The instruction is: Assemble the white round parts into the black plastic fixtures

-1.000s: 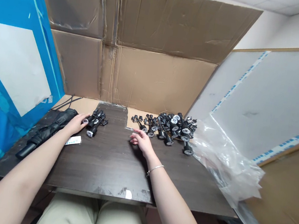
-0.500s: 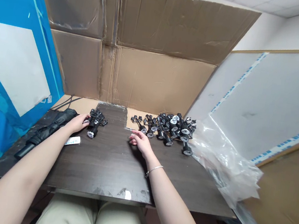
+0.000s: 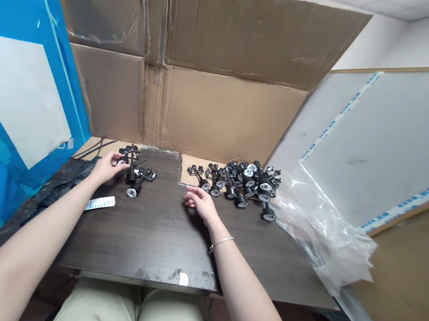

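At the left of the dark table, my left hand (image 3: 109, 168) has its fingers closed on a black part (image 3: 123, 160) with a round end, beside a small group of similar parts. One of these, a black part with a white round face (image 3: 133, 190), lies nearest the front. My right hand (image 3: 201, 203) hovers over the middle of the table, fingers apart and holding nothing. Just beyond and to the right of it lies a larger pile of black parts (image 3: 250, 183) with round white ends and thin branched tips.
A black folded umbrella-like item (image 3: 64, 185) lies under my left forearm, with a white label strip (image 3: 101, 203) beside it. Cardboard (image 3: 232, 115) stands along the back of the table (image 3: 140, 240). Crumpled clear plastic (image 3: 322, 243) hangs at the right edge.
My left hand has moved slightly left and away from me, shifting a black part with it. The small group is more spread out. My right hand has stayed in place.
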`<control>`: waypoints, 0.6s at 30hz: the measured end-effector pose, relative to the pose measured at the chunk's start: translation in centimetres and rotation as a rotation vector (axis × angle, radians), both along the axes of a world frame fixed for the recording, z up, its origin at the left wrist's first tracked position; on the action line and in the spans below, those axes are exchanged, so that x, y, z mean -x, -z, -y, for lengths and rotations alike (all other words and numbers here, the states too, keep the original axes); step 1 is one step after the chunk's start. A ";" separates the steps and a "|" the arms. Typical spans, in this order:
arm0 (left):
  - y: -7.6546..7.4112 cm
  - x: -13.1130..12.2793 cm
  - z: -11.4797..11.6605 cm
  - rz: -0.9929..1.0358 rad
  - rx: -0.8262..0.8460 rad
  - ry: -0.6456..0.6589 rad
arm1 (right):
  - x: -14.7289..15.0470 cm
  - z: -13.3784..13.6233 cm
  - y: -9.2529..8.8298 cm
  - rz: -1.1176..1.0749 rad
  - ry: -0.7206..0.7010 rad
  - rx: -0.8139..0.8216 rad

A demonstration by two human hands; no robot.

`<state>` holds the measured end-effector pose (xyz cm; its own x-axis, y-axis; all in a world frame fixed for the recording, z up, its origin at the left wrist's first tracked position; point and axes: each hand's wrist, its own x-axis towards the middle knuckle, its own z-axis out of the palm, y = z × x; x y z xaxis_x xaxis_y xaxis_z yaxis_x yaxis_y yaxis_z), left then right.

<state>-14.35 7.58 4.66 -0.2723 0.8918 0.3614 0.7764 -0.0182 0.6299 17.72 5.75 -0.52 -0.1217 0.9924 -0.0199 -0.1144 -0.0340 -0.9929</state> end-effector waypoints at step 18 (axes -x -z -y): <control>-3.9 -3.2 1.6 -0.187 -0.058 0.024 | 0.1 -0.1 0.2 0.054 -0.027 -0.057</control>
<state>-11.19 6.02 8.53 -0.1745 0.8734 0.4547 0.8786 -0.0703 0.4723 17.67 5.83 -0.76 -0.1486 0.9885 0.0290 -0.0603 0.0203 -0.9980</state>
